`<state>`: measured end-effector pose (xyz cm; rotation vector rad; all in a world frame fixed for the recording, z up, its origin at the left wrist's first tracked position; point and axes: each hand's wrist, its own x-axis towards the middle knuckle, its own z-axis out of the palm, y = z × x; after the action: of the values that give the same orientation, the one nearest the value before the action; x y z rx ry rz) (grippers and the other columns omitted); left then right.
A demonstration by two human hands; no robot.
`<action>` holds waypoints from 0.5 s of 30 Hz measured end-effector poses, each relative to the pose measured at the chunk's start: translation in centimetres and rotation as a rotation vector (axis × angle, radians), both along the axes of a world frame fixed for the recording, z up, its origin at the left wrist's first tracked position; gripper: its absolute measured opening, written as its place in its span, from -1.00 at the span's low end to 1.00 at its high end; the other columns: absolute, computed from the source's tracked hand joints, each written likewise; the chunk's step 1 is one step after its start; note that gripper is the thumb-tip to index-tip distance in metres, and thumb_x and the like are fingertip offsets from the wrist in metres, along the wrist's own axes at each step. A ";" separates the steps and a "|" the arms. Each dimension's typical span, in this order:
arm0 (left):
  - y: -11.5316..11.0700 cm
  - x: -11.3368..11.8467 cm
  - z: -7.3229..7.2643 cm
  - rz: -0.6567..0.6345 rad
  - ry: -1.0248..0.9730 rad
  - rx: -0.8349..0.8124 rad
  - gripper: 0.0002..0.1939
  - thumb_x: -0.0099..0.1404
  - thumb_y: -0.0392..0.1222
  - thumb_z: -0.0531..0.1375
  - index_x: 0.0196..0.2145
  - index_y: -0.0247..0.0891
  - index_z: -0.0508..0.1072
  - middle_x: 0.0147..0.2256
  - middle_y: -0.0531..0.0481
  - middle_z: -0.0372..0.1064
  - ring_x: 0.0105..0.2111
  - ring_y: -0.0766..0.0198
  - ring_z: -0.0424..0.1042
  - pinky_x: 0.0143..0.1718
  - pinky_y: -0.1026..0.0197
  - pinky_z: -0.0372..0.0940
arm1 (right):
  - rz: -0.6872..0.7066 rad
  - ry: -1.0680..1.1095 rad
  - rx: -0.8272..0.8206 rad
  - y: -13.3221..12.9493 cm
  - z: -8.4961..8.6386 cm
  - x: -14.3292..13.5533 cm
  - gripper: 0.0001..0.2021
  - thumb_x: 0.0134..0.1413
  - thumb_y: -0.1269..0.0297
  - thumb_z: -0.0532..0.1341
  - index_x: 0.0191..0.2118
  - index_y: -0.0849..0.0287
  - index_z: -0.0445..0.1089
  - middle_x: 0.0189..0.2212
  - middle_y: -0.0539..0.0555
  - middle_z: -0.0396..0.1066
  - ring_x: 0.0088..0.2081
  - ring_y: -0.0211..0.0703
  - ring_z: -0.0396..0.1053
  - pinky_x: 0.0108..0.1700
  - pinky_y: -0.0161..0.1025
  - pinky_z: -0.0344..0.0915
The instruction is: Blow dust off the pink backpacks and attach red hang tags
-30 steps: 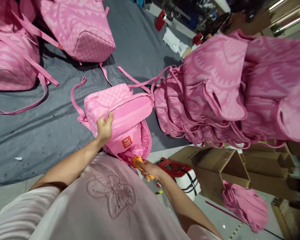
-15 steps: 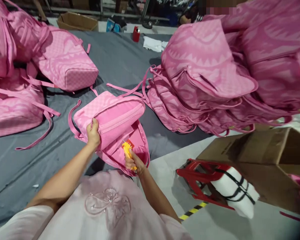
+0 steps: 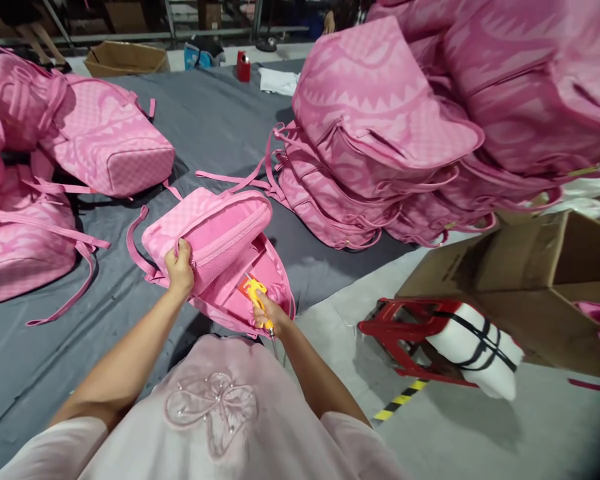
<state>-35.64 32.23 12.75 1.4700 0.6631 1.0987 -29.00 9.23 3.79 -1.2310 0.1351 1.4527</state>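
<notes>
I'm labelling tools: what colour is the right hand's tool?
The tool in the right hand is mostly yellow; best seen in the head view.

A red plastic stool [image 3: 423, 325] bearing a black-strapped white padded bundle [image 3: 453, 339] sits right of the fingers [image 3: 261, 315], near a brown cardboard carton [image 3: 540, 327] and yellow-and-black striped floor tape [image 3: 400, 401]. Far beyond the fingers, a white cloth [image 3: 279, 81] lies near a small red object [image 3: 243, 69].

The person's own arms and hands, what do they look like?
The left hand and right hand are bare and ungloved. The forearms are uncovered below short, pale pinkish sleeves, part of a pale top with a flower-like appliqué.
</notes>
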 end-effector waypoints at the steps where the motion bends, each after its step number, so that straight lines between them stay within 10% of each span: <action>1: -0.2 -0.1 0.2 -0.011 0.018 0.012 -0.38 0.22 0.35 0.13 -0.63 -0.19 0.04 -0.63 0.18 -0.14 -0.60 0.42 -0.14 -0.57 0.24 -0.16 | 0.037 -0.023 -0.019 -0.2 0.4 0.2 -0.49 0.29 -0.19 -0.03 -0.52 0.10 0.02 -0.77 -0.23 -0.10 -0.76 -0.45 -0.22 -0.70 -0.45 -0.04; 6: -1.2 -0.6 1.1 -0.087 0.065 0.068 -0.39 0.23 0.35 0.12 -0.66 -0.20 0.11 -0.69 0.16 -0.06 -0.65 0.42 -0.07 -0.61 0.26 -0.13 | 0.246 -0.293 -0.154 -1.9 4.1 4.0 -0.56 0.24 -0.01 0.18 -0.56 0.12 0.12 -0.79 -0.15 0.03 -0.76 -0.40 -0.04 -0.71 -0.40 -0.09; 10: -1.4 -1.0 0.9 -0.132 0.060 0.113 -0.39 0.26 0.33 0.10 -0.66 -0.21 0.14 -0.69 0.14 -0.01 -0.65 0.42 -0.03 -0.61 0.27 -0.08 | 0.524 -0.855 -0.583 -3.1 8.5 7.9 -0.65 0.09 0.09 0.32 -0.53 0.15 0.22 -0.78 -0.12 0.11 -0.72 -0.32 0.13 -0.63 -0.39 0.04; 15: -1.0 -1.5 0.7 -0.098 0.044 0.072 -0.40 0.26 0.33 0.10 -0.64 -0.22 0.16 -0.68 0.14 -0.01 -0.64 0.41 -0.01 -0.60 0.27 -0.08 | 0.550 -0.879 -0.692 -5.1 11.2 8.1 -0.65 -0.22 0.33 0.49 -0.60 0.18 0.26 -0.78 -0.10 0.10 -0.71 -0.26 0.21 -0.61 -0.36 0.11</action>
<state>-37.13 31.18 13.41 1.5758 0.5809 1.0264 -20.94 4.17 14.97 -2.5249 -0.3571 1.1913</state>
